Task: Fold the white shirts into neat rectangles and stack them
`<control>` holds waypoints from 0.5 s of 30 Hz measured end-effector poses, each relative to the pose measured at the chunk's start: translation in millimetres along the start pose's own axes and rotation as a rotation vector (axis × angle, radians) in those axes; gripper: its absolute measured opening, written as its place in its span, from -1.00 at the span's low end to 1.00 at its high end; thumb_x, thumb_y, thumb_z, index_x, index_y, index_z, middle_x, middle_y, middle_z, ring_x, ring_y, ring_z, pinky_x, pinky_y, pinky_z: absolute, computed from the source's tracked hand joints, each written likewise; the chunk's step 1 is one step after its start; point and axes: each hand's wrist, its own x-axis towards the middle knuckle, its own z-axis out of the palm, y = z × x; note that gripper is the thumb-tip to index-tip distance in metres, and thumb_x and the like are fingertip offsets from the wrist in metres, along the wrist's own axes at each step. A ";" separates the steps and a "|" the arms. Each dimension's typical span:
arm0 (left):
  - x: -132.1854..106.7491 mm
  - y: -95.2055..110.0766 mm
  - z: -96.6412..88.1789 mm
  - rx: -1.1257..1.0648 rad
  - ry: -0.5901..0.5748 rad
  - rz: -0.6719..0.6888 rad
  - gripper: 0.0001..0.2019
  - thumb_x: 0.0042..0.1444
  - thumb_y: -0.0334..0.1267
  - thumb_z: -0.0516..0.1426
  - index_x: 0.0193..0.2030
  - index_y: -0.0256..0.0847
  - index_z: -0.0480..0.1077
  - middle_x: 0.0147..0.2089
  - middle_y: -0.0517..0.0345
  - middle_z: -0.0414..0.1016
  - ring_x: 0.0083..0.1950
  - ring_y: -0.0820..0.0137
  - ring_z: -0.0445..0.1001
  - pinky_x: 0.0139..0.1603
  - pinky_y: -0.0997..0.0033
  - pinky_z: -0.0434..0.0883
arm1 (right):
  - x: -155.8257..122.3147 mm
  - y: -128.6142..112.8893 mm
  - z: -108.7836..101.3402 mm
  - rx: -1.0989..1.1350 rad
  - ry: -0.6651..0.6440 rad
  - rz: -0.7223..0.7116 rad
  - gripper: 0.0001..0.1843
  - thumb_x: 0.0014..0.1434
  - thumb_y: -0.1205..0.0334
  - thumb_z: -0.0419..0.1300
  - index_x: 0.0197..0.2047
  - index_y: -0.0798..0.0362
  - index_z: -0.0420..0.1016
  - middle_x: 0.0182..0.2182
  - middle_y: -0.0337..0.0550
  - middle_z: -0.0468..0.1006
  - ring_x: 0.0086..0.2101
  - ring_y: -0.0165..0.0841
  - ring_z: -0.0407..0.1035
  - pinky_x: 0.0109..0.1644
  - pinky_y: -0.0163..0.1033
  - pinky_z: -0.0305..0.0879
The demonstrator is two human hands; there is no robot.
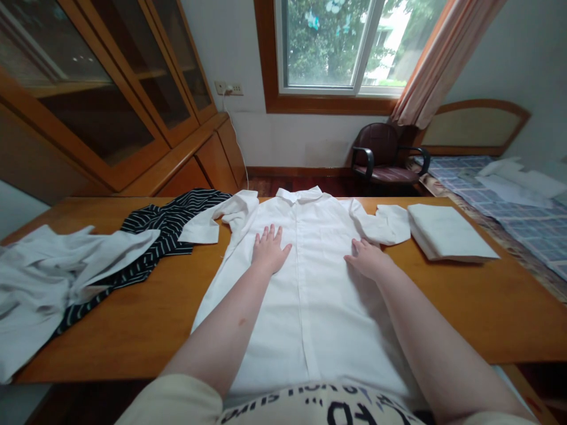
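Observation:
A white button-up shirt [323,283] lies front side up on the wooden table [452,295], its collar toward the far edge and its hem near my body. Both sleeves lie bent out to the sides. My left hand [270,251] rests flat on the shirt's left chest area, fingers spread. On the other side of the button strip, my right hand [365,258] touches the shirt near its right edge, fingers a little bent and apart. Neither hand has anything gripped.
Left on the table are a crumpled pale garment [57,277] and a black striped garment [163,227]. A folded white cloth [447,231] lies at the right. Beyond stand an office chair [385,153], a bed [500,195] and a glass-door cabinet [146,77].

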 end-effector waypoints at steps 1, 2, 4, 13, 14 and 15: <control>-1.1 0.6 -0.4 0.001 -0.003 0.000 -0.28 0.20 0.14 -0.16 0.40 -0.22 -0.03 0.45 -0.11 -0.11 0.44 0.12 -0.14 0.35 -0.03 -0.12 | 3.2 -8.8 -8.7 0.009 -0.060 0.011 -0.32 0.18 -0.15 0.01 0.23 0.09 0.29 0.18 0.18 0.33 0.09 0.02 0.29 0.08 0.02 0.22; -2.1 1.3 -1.2 0.000 -0.008 -0.003 -0.29 0.20 0.14 -0.16 0.40 -0.23 -0.03 0.45 -0.11 -0.11 0.44 0.12 -0.14 0.35 -0.02 -0.12 | 7.2 -19.3 -16.2 0.024 -0.088 -0.001 -0.37 0.19 -0.15 -0.01 0.16 0.11 0.37 0.08 0.19 0.43 0.03 -0.01 0.35 0.04 0.00 0.24; -3.6 2.5 -3.5 -0.003 -0.020 -0.011 -0.29 0.21 0.13 -0.16 0.41 -0.23 -0.04 0.45 -0.10 -0.11 0.44 0.12 -0.15 0.36 -0.02 -0.12 | 16.8 -42.7 -24.1 0.074 0.021 -0.063 -0.39 0.23 -0.13 -0.06 0.13 0.12 0.39 0.05 0.18 0.46 0.02 -0.05 0.36 0.05 -0.03 0.24; -2.6 1.3 -5.7 -0.036 -0.039 -0.034 -0.28 0.19 0.16 -0.15 0.41 -0.17 -0.04 0.46 -0.03 -0.13 0.45 0.17 -0.18 0.37 0.00 -0.14 | 55.8 -67.3 18.4 0.067 0.192 -0.389 -0.31 0.29 -0.09 -0.09 0.37 0.11 0.03 0.37 0.04 -0.05 0.33 -0.13 -0.19 0.33 0.05 -0.26; -1.7 -0.5 -5.0 -0.040 -0.036 -0.032 -0.28 0.19 0.17 -0.15 0.40 -0.16 -0.03 0.45 -0.02 -0.13 0.45 0.17 -0.17 0.37 0.00 -0.13 | 57.0 -65.2 20.3 0.061 0.196 -0.391 -0.30 0.30 -0.10 -0.12 0.37 0.10 0.01 0.37 0.02 -0.06 0.33 -0.14 -0.20 0.34 0.04 -0.26; -0.8 -2.8 -4.4 -0.045 -0.033 -0.029 -0.29 0.19 0.17 -0.14 0.40 -0.14 -0.02 0.45 -0.01 -0.11 0.45 0.18 -0.15 0.36 0.00 -0.11 | 57.4 -63.8 21.2 0.057 0.199 -0.391 -0.30 0.30 -0.11 -0.14 0.38 0.09 -0.01 0.37 0.00 -0.07 0.33 -0.15 -0.20 0.34 0.04 -0.26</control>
